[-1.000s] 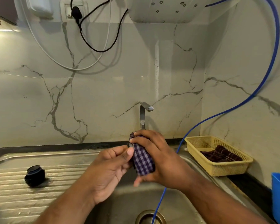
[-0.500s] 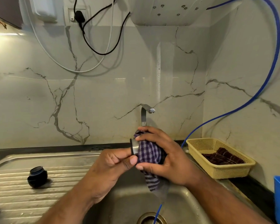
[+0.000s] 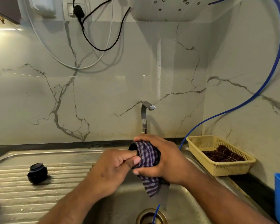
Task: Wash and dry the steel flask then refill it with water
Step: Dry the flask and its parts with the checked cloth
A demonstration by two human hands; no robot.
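Leftmost, the black cap [image 3: 37, 172] sits alone on the draining board [image 3: 63, 186], off so that the body can be dried. Next, our left hand [image 3: 110, 172] curls at the open end of the steel flask [image 3: 132, 147], its grip pinching the rim to steady it over the sink [image 3: 120, 207]. Rightward, our right hand [image 3: 166, 160] clenches the checked cloth [image 3: 148, 159] around the flask's body, wrist bent inward, a loose tail hanging down.
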